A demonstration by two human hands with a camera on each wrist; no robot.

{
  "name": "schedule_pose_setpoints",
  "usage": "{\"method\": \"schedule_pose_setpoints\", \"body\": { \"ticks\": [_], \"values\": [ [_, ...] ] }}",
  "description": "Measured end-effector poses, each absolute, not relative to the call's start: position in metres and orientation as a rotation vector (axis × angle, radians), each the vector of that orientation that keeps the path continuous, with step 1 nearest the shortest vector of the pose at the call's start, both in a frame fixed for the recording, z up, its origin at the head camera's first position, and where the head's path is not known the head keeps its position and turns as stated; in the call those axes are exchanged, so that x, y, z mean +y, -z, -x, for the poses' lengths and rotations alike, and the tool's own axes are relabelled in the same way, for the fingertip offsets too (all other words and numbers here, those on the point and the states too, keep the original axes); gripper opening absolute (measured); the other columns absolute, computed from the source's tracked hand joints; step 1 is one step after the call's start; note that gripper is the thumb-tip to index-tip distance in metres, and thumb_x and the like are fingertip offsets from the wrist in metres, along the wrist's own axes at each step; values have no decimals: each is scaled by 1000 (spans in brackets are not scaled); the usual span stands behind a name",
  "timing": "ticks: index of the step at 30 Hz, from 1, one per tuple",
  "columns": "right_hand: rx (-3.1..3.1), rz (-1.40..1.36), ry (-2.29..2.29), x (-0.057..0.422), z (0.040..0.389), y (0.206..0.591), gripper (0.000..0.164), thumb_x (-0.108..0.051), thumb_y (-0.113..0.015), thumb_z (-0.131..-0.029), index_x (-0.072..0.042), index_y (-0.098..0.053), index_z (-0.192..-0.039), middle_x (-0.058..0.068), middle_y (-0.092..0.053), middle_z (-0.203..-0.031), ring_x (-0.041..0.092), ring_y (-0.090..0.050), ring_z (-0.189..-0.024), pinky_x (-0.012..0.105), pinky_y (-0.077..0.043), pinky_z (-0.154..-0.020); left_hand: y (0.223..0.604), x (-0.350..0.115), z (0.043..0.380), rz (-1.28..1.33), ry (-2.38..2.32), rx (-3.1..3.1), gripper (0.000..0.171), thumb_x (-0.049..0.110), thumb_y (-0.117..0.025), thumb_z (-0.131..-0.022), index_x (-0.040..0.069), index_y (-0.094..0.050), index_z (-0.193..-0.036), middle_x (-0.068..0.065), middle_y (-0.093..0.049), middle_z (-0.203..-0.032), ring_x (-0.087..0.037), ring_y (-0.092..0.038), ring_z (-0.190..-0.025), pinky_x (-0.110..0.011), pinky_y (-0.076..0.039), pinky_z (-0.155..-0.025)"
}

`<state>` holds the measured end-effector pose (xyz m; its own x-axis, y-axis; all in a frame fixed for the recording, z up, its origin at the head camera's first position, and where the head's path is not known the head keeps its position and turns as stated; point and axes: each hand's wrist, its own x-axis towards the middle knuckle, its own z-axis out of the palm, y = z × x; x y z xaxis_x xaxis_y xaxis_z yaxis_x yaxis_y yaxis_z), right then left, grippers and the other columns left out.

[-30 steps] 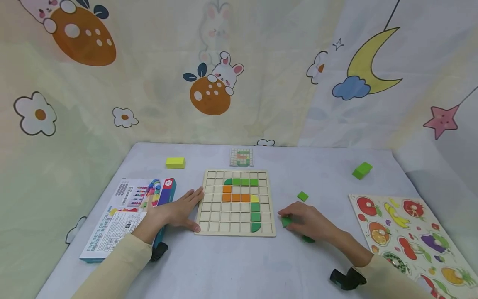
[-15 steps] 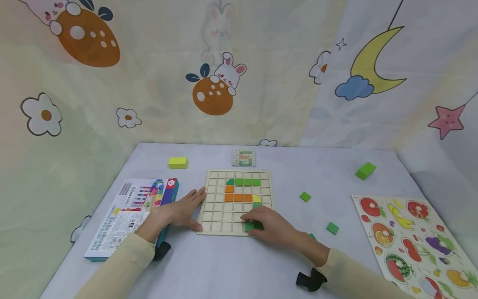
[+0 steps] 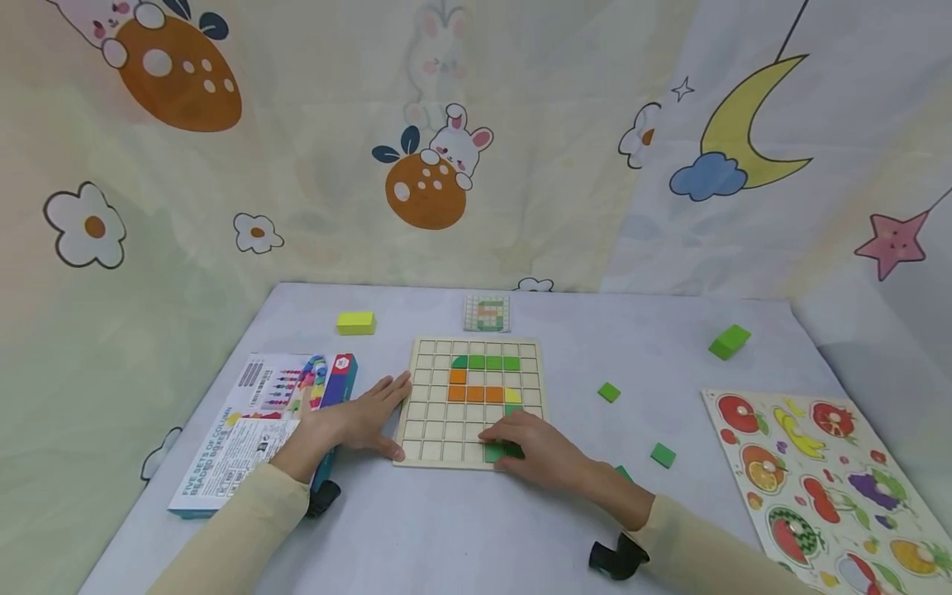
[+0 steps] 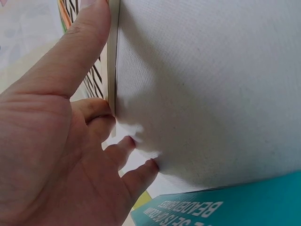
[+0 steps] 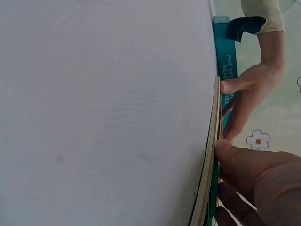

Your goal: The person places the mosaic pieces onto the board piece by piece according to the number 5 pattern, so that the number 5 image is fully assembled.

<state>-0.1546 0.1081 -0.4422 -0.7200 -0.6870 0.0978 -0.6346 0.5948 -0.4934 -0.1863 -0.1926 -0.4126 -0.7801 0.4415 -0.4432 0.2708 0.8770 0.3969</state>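
In the head view a wooden grid board (image 3: 437,431) lies on the table, bearing green, orange and yellow tiles. My left hand (image 3: 362,423) rests along its left edge, fingers straight and thumb at the lower corner; the left wrist view shows the thumb (image 4: 70,56) against the board's side. My right hand (image 3: 543,450) is over the board's lower right part. Between thumb and fingers it pinches a green square tile (image 3: 493,453) at the bottom row. Part of that tile and the green tiles beneath the hand are hidden.
Loose green tiles (image 3: 663,455) lie right of the board. A small pattern card (image 3: 487,314) stands behind it. A yellow block (image 3: 355,323) and a green block (image 3: 729,341) sit farther back. A box (image 3: 223,446) lies at left, a fruit puzzle board (image 3: 825,463) at right.
My right hand has moved left from the loose tiles to the board's bottom row, carrying a green tile. The tile has since shifted slightly left. My left hand stays at the board's edge.
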Motion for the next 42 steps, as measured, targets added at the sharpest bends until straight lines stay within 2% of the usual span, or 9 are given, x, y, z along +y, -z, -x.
{"method": "schedule_pose_setpoints", "body": {
  "ticks": [9,17,21,25,33,36,42],
  "values": [
    [2736,1050,909,131,154,431,37,-16,-77,-82,-12,-69,-118,-4,-68,-112,9,-58,-96,26,-54,-84,416,-194,188,-529,-437,2503,107,37,-80,-78,6,-13,-156,-10,0,-165,-37,-2,-151,-58,-19,-118],
    [2966,785,867,224,151,421,42,-10,-78,-80,-12,-67,-120,-1,-70,-108,15,-62,-90,28,-56,-78,414,-194,187,-536,-436,2507,107,35,-80,-77,5,-14,-155,-11,-1,-165,-38,-3,-151,-58,-20,-117],
    [3032,568,726,269,143,421,46,-16,-81,-77,-12,-66,-121,0,-70,-108,16,-60,-90,24,-53,-73,414,-195,188,-545,-428,2506,107,36,-80,-78,5,-13,-155,-11,0,-165,-38,-2,-151,-57,-20,-118],
    [3029,430,613,294,136,428,52,-24,-83,-74,-12,-66,-122,-2,-70,-106,15,-60,-90,22,-52,-72,414,-194,188,-562,-429,2494,107,38,-79,-79,3,-12,-155,-12,1,-165,-39,-1,-151,-58,-18,-118],
    [3074,446,560,297,134,439,48,-18,-82,-74,-12,-67,-119,-5,-68,-98,15,-63,-88,24,-48,-73,415,-196,188,-563,-414,2484,108,38,-78,-79,2,-10,-155,-13,3,-164,-40,0,-150,-58,-18,-118],
    [3073,447,574,293,134,437,47,-17,-82,-75,-11,-67,-120,-5,-69,-98,15,-62,-88,23,-54,-74,415,-196,188,-570,-435,2484,107,38,-78,-79,1,-11,-155,-15,2,-164,-41,-1,-150,-59,-18,-118],
    [3026,570,702,260,143,431,46,-12,-79,-78,-9,-66,-122,-3,-69,-100,16,-61,-90,28,-55,-79,414,-195,187,-581,-444,2490,107,38,-78,-79,1,-13,-155,-15,1,-164,-41,-2,-150,-59,-18,-118]
  ]
}}
